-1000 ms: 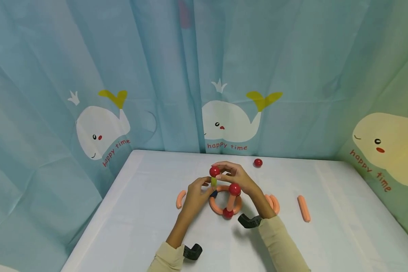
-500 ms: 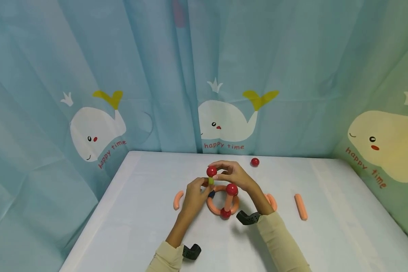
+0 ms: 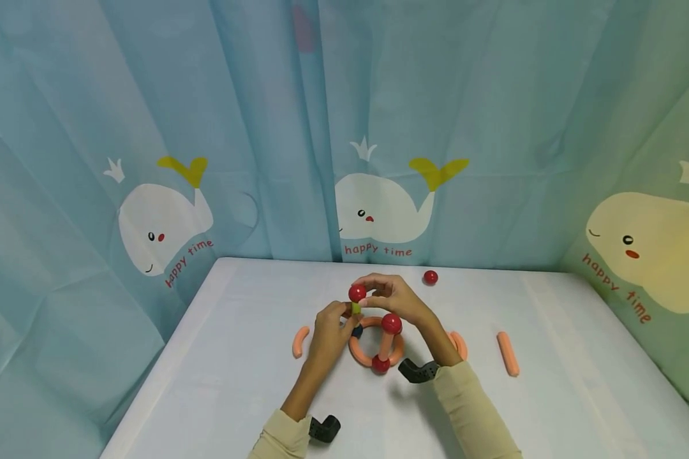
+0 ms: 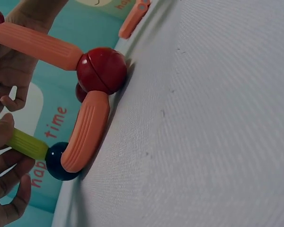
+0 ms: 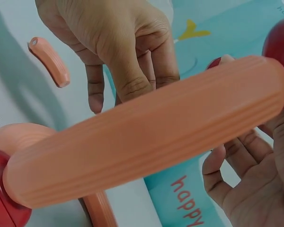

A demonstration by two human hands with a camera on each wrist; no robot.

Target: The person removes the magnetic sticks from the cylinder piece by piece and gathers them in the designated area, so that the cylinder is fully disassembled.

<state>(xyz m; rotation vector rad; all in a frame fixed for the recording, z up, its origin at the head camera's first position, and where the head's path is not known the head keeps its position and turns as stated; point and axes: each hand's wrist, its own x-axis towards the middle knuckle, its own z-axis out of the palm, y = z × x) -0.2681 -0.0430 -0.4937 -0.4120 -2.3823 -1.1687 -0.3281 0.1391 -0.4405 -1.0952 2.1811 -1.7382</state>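
At the far left of the white desk (image 3: 195,382), a curved, ribbed orange stick (image 3: 301,342), plastic by its look, should be light and stiff; its middle offers the surest hold.

Next comes the left hand (image 3: 330,331), its thumb and fingers pinching a straight, ribbed lime-green stick (image 4: 27,144). The ribs ought to give good grip. The stick stands on a glossy dark blue ball (image 3: 357,331) set in a ring of curved orange sticks (image 3: 360,352) lying on the desk, and carries a shiny red ball (image 3: 357,293) on top.

Right of that ball is the right hand (image 3: 396,299), its thumb and fingers pinching the ball's side. Such a smooth, round surface is likely slippery, so a hold on opposite sides, around its widest part, seems best.

Further right in the ring, a straight orange stick (image 3: 386,346) rises between two red balls, the upper (image 3: 392,323) and the lower (image 3: 381,364). The joints look like the weak spots; a sideways knock could part them.

Beyond lie a loose red ball (image 3: 430,277), apt to roll, then more curved orange sticks (image 3: 461,344) and a straight, ribbed orange stick (image 3: 508,354), best lifted mid-length.
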